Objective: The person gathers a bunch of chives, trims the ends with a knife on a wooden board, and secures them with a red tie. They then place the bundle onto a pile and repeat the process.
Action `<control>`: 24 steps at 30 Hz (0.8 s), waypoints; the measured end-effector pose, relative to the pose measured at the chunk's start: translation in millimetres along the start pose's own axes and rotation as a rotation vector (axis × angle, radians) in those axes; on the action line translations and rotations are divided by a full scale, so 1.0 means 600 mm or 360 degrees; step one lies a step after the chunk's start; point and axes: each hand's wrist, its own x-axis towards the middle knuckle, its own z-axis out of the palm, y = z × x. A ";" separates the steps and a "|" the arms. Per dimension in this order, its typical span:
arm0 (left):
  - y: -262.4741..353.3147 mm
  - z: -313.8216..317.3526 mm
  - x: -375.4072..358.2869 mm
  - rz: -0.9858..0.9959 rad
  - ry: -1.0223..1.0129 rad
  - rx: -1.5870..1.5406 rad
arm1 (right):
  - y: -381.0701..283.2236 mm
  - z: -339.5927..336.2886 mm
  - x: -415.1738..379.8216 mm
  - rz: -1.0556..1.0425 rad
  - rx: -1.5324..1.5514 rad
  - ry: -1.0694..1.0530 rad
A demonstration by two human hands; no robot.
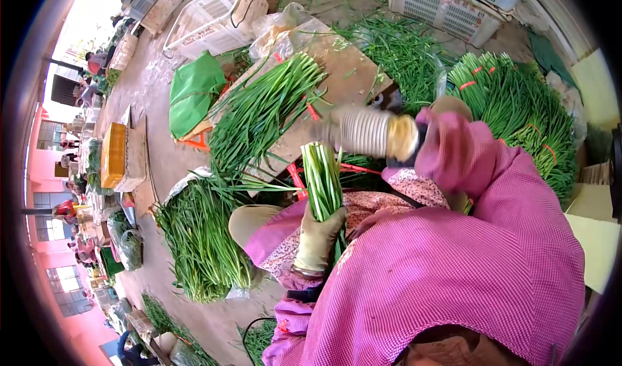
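Observation:
My left hand (319,240), in a pale glove, is closed around a bunch of green stalks (322,178), whose pale cut ends point up. Just above and right of those ends is my gloved right hand (353,131), its fingers smeared by motion; whether it holds anything cannot be made out. A loose pile of long green stalks (262,110) lies on a board (346,61) in front of me. Red ties (297,179) hang at the board's near edge, close to the held bunch.
A large heap of greens (204,236) lies at the left. Tied bundles (512,107) are stacked at the right, beside loose greens (402,52). White crates (217,19) stand behind, a green cloth (196,94) lies left of the board, and several people are at the far left.

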 end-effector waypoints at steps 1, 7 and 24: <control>-0.002 0.003 0.002 0.0119 0.0073 0.0059 | -0.049 0.018 -0.026 -0.0021 -0.0118 -0.0107; -0.002 0.001 -0.013 0.0242 0.0142 0.0153 | 0.032 0.118 -0.037 0.0121 -0.0146 -0.0526; 0.000 -0.006 -0.001 -0.0054 0.0032 -0.0355 | 0.056 -0.086 -0.011 0.0591 0.2184 0.0597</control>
